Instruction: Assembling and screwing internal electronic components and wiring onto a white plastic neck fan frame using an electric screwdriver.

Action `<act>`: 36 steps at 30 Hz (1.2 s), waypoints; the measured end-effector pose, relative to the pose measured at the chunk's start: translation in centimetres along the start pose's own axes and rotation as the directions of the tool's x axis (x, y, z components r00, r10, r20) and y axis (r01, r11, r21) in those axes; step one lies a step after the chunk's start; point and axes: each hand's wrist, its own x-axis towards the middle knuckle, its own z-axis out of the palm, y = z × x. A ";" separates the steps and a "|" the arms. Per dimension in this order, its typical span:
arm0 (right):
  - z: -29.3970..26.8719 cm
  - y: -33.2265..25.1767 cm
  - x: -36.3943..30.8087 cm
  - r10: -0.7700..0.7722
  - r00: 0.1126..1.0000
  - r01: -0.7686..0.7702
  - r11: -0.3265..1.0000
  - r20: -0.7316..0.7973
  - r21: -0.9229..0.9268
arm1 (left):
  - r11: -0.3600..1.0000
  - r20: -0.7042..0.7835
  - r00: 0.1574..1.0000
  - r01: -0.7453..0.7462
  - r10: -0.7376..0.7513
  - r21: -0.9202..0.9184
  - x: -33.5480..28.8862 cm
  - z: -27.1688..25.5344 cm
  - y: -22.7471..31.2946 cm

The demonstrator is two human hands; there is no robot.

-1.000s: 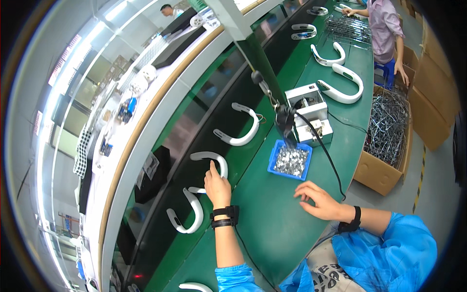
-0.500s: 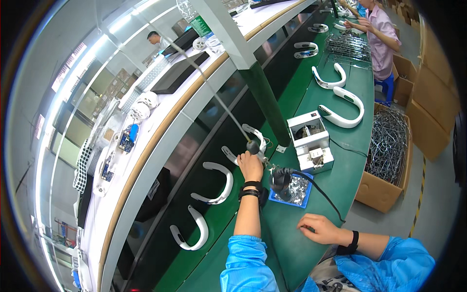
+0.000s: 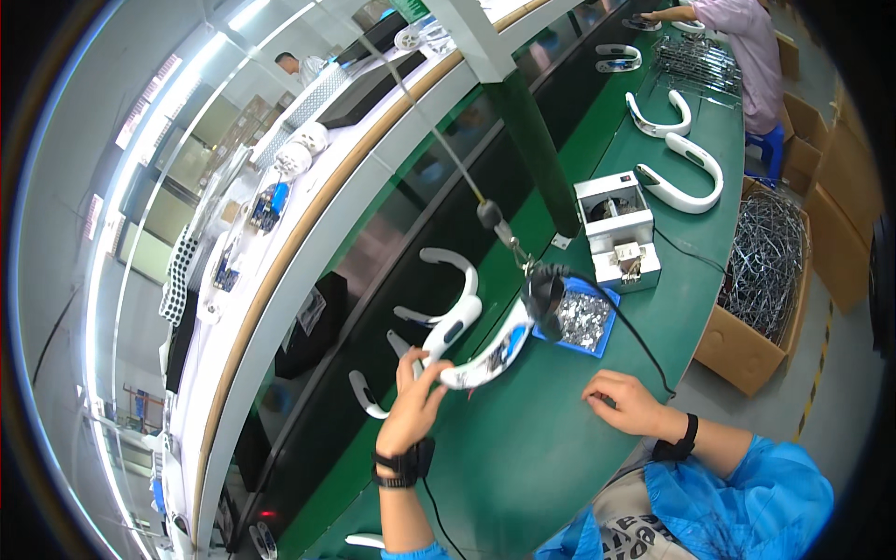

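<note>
My left hand (image 3: 415, 403) pinches one end of a white U-shaped neckband (image 3: 490, 366), apparently a neck fan. Its near arm shows an uncovered section with a blue part and wiring inside. Behind it on the black strip lies another white neckband (image 3: 462, 271); a further one (image 3: 367, 397) is beside my left hand. My right hand (image 3: 627, 403) rests near the table's right edge, fingers curled, with nothing visible in it. Over the held neckband's far end hangs a dark hand tool (image 3: 543, 301) on a cord, its tip hidden. A blue tray (image 3: 611, 322) of small metal pieces stands beside it.
A white boxy device (image 3: 623, 259) stands behind the tray. More neckbands (image 3: 695, 191) and a heap of metal rods (image 3: 695, 70) lie further back. A green post (image 3: 537, 149) rises beside the shelf. A carton of rods (image 3: 747, 350) stands right, below a seated person (image 3: 747, 56).
My left hand has come nearer and left, bringing a neckband onto the green table. My right hand stays about where it was. The view has shifted a little.
</note>
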 end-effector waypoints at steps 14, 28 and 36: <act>-1.6 -3.1 3.8 -0.150 0.989 0.147 0.972 -0.005 -0.184 | 0.780 -0.206 0.807 0.415 -0.554 -0.469 -24.6 10.9 2.0; -3.4 1.1 11.3 -0.014 0.984 0.138 0.680 0.176 -0.720 | 0.466 -0.420 0.288 0.778 -0.861 -0.422 -22.4 15.7 7.4; -4.0 0.9 10.7 -0.057 0.998 0.036 0.888 -0.031 -0.458 | 0.238 -0.143 0.458 0.156 -0.877 -0.959 -24.7 12.7 7.3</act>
